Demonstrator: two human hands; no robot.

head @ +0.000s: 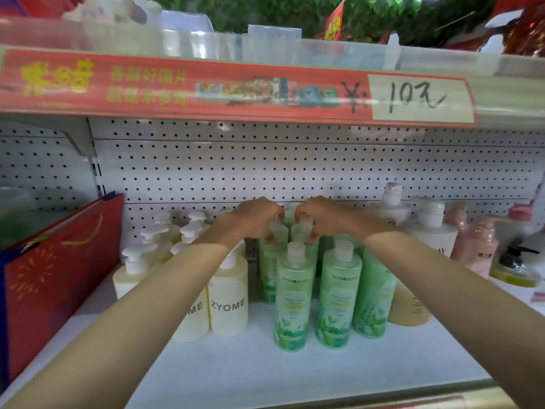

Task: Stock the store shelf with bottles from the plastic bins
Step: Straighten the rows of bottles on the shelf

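Observation:
Both my arms reach deep into the white shelf (265, 367). My left hand (256, 219) pinches the clear cap of a green bottle (269, 261) in the second row. Beside it, my right hand (321, 218) pinches the cap of the neighbouring green bottle (305, 240). In front of them stand three more green SHIROIRUKA bottles (293, 299), upright in a row. Cream ZYOME pump bottles (228, 302) stand in rows to the left, partly hidden by my left forearm. No plastic bin is in view.
A red gift bag (59, 276) leans at the shelf's left end. White, tan and pink pump bottles (427, 228) stand on the right, with a dark-pump bottle (514, 267) beyond. A red price strip (236, 87) on the upper shelf hangs overhead. Pegboard backs the shelf.

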